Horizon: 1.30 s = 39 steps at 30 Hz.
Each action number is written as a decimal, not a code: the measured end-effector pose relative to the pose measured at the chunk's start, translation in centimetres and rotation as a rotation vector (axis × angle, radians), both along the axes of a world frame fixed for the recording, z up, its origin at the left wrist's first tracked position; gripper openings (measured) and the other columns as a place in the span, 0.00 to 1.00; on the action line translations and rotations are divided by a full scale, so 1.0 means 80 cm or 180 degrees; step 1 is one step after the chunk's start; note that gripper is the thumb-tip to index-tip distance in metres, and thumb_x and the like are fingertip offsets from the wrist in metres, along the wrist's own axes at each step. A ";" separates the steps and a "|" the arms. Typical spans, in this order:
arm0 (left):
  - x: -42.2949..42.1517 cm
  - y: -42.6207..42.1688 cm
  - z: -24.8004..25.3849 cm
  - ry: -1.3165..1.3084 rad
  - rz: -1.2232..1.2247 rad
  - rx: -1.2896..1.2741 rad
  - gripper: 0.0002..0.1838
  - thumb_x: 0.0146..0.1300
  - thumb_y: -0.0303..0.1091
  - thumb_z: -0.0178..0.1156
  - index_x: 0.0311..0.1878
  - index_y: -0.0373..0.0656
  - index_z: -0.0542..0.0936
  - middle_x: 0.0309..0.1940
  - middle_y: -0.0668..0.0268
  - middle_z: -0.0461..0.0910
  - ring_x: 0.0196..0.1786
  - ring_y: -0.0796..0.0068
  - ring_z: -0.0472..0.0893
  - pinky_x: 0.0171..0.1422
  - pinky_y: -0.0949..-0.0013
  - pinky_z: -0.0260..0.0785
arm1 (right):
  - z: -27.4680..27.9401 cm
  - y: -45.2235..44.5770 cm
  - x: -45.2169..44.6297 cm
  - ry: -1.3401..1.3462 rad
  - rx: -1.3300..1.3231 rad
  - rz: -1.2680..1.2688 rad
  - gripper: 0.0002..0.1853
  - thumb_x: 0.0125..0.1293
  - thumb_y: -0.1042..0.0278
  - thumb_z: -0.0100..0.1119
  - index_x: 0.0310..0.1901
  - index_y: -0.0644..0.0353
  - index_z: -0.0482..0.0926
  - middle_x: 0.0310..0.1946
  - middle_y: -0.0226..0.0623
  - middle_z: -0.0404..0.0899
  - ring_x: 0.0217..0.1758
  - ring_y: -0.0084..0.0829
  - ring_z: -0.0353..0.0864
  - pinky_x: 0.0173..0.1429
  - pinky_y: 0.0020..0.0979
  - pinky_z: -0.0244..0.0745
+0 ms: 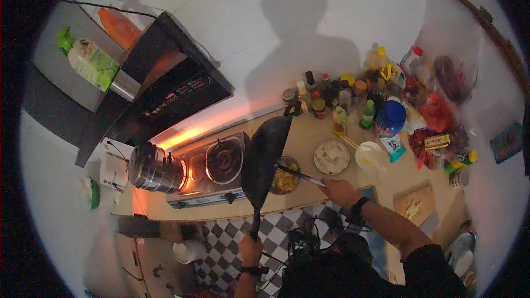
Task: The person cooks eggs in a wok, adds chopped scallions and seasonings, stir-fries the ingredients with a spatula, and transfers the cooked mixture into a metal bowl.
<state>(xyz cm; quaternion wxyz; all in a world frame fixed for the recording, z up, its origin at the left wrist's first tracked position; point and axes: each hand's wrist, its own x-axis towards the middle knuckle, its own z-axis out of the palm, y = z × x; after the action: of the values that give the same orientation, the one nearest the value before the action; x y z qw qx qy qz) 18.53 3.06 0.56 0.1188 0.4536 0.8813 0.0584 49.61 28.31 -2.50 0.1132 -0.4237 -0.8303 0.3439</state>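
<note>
My left hand (250, 249) is wrapped round the handle of a black wok (266, 157). The wok is tipped steeply on its side, right of the burner. My right hand (339, 192) grips a long-handled cooking utensil (309, 178) with a metallic shaft. Its head is hidden at the wok's edge, so I cannot tell its exact kind. Below the wok's right side sits a bowl (298, 165) holding yellowish food (285, 181), partly covered by the wok and the shaft. Beside it stands a plate of pale pieces (332, 157).
A gas stove (223, 160) with a steel pot (157, 168) on its left burner is under a dark range hood (182, 85). Chopsticks (348, 140) lie by a pale bowl (371, 155). Bottles and jars (345, 99) crowd the back; a cutting board (428, 196) holds chopped bits.
</note>
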 end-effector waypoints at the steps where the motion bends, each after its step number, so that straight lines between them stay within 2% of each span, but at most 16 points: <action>1: -0.006 -0.005 -0.002 -0.0139 0.0061 0.0015 0.17 0.60 0.35 0.64 0.50 0.40 0.74 0.32 0.49 0.84 0.37 0.44 0.85 0.41 0.47 0.76 | -0.005 -0.005 0.007 -0.0270 0.0079 0.0124 0.15 0.76 0.54 0.49 0.48 0.59 0.73 0.34 0.50 0.83 0.37 0.55 0.84 0.41 0.53 0.77; 6: -0.012 -0.016 0.005 0.0320 -0.0180 0.0030 0.22 0.62 0.37 0.60 0.56 0.33 0.75 0.26 0.52 0.82 0.32 0.46 0.84 0.35 0.50 0.76 | -0.021 -0.029 0.049 -0.0369 0.0333 0.0337 0.13 0.75 0.57 0.50 0.48 0.59 0.72 0.36 0.47 0.83 0.38 0.54 0.84 0.41 0.52 0.78; 8: -0.003 -0.009 0.018 0.0247 -0.0012 0.0088 0.15 0.60 0.35 0.65 0.45 0.35 0.76 0.33 0.48 0.84 0.38 0.44 0.85 0.43 0.47 0.77 | -0.061 -0.034 0.046 0.0148 0.0565 0.0385 0.13 0.75 0.57 0.50 0.47 0.59 0.71 0.37 0.48 0.83 0.38 0.54 0.84 0.40 0.51 0.77; 12: 0.007 -0.010 0.027 0.0110 -0.0053 0.0455 0.14 0.59 0.33 0.65 0.45 0.37 0.77 0.33 0.49 0.84 0.37 0.45 0.85 0.43 0.47 0.77 | -0.073 -0.038 0.022 0.0340 0.0407 0.0265 0.18 0.76 0.54 0.48 0.49 0.62 0.76 0.38 0.50 0.83 0.39 0.54 0.83 0.42 0.51 0.78; 15: 0.008 -0.017 0.031 -0.0067 0.0162 0.0384 0.15 0.57 0.32 0.66 0.47 0.37 0.78 0.33 0.49 0.84 0.37 0.46 0.85 0.43 0.49 0.77 | -0.063 -0.038 0.031 0.0057 0.0531 0.0145 0.17 0.77 0.53 0.50 0.45 0.62 0.74 0.23 0.40 0.78 0.28 0.43 0.83 0.34 0.46 0.77; 18: 0.013 -0.036 0.036 -0.0183 0.0411 0.0449 0.16 0.57 0.32 0.67 0.46 0.37 0.77 0.33 0.49 0.84 0.37 0.48 0.85 0.42 0.52 0.77 | -0.055 -0.035 0.067 0.0633 -0.1212 -0.0005 0.21 0.79 0.48 0.46 0.45 0.61 0.74 0.14 0.30 0.67 0.18 0.32 0.75 0.24 0.38 0.71; 20: 0.003 -0.052 0.030 -0.0492 0.0201 0.0750 0.17 0.56 0.34 0.69 0.45 0.36 0.77 0.30 0.50 0.83 0.35 0.48 0.85 0.40 0.53 0.76 | -0.036 -0.027 0.089 0.1796 -0.4150 -0.0582 0.24 0.81 0.43 0.41 0.44 0.58 0.74 0.12 0.23 0.59 0.12 0.23 0.63 0.18 0.30 0.61; 23: 0.014 -0.069 0.041 -0.0185 0.0005 0.1164 0.16 0.58 0.34 0.70 0.44 0.37 0.76 0.25 0.56 0.81 0.26 0.58 0.83 0.32 0.56 0.75 | -0.035 -0.023 0.100 0.2375 -0.5500 -0.0641 0.23 0.81 0.43 0.39 0.43 0.55 0.75 0.12 0.22 0.57 0.12 0.20 0.57 0.18 0.27 0.56; 25: 0.029 -0.083 0.060 -0.2288 0.1560 0.1586 0.11 0.64 0.32 0.67 0.41 0.39 0.75 0.20 0.63 0.77 0.19 0.69 0.78 0.24 0.61 0.71 | -0.039 -0.028 0.109 0.2359 -0.5450 -0.0647 0.22 0.80 0.44 0.43 0.44 0.56 0.76 0.13 0.21 0.58 0.13 0.20 0.57 0.19 0.26 0.57; 28: 0.044 -0.107 0.130 -0.2397 0.1617 0.1360 0.07 0.67 0.27 0.62 0.37 0.41 0.72 0.19 0.69 0.73 0.17 0.78 0.74 0.21 0.67 0.66 | -0.037 -0.026 0.104 0.2305 -0.5598 -0.0660 0.22 0.80 0.43 0.43 0.42 0.55 0.75 0.13 0.21 0.58 0.13 0.20 0.56 0.18 0.27 0.56; 30: 0.043 -0.146 0.140 -0.3722 0.1945 0.1413 0.09 0.68 0.27 0.60 0.34 0.42 0.70 0.17 0.70 0.71 0.16 0.78 0.71 0.20 0.69 0.63 | -0.020 -0.034 0.090 0.2141 -0.5768 -0.0672 0.23 0.81 0.43 0.38 0.41 0.53 0.73 0.12 0.21 0.57 0.11 0.19 0.54 0.17 0.27 0.54; 31: 0.041 -0.169 0.136 -0.3689 0.2047 0.1582 0.09 0.68 0.27 0.60 0.34 0.42 0.70 0.17 0.70 0.71 0.16 0.78 0.71 0.20 0.69 0.63 | -0.003 -0.042 0.085 0.1809 -0.4784 -0.0530 0.22 0.81 0.43 0.39 0.40 0.53 0.73 0.12 0.21 0.57 0.11 0.20 0.54 0.16 0.27 0.54; 33: 0.036 -0.222 0.119 -0.5560 0.2659 0.2176 0.10 0.69 0.30 0.60 0.33 0.43 0.69 0.15 0.72 0.67 0.14 0.79 0.66 0.18 0.71 0.57 | 0.020 -0.055 0.071 0.1460 -0.3754 -0.0177 0.22 0.81 0.44 0.40 0.38 0.53 0.73 0.13 0.22 0.58 0.11 0.20 0.54 0.16 0.28 0.54; 35: 0.051 -0.277 0.122 -0.5892 0.2859 0.2735 0.10 0.70 0.30 0.59 0.33 0.44 0.69 0.15 0.73 0.64 0.13 0.79 0.64 0.18 0.70 0.56 | 0.034 -0.070 0.054 0.1912 -0.4719 -0.0484 0.20 0.80 0.47 0.43 0.34 0.51 0.72 0.13 0.21 0.58 0.11 0.20 0.55 0.15 0.27 0.53; 37: 0.073 -0.339 0.123 -0.6262 0.3022 0.3310 0.09 0.70 0.29 0.58 0.33 0.45 0.69 0.14 0.74 0.62 0.13 0.79 0.63 0.18 0.70 0.54 | 0.053 -0.089 0.026 0.1488 -0.4545 -0.0293 0.19 0.80 0.49 0.46 0.33 0.51 0.72 0.13 0.21 0.57 0.11 0.20 0.55 0.16 0.27 0.53; 39: 0.103 -0.401 0.135 -0.4951 0.3329 0.3118 0.07 0.68 0.26 0.58 0.36 0.46 0.69 0.15 0.75 0.61 0.13 0.79 0.63 0.17 0.68 0.54 | 0.061 -0.107 0.005 0.1103 -0.4265 -0.0199 0.18 0.79 0.51 0.48 0.32 0.51 0.71 0.13 0.20 0.56 0.11 0.20 0.55 0.16 0.26 0.53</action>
<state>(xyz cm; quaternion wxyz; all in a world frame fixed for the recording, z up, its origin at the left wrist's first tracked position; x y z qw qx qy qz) 26.74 -28.99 11.35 0.4148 -0.1463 0.5285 0.7261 49.99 19.76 2.40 -0.0320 -0.3649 -0.3963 0.8419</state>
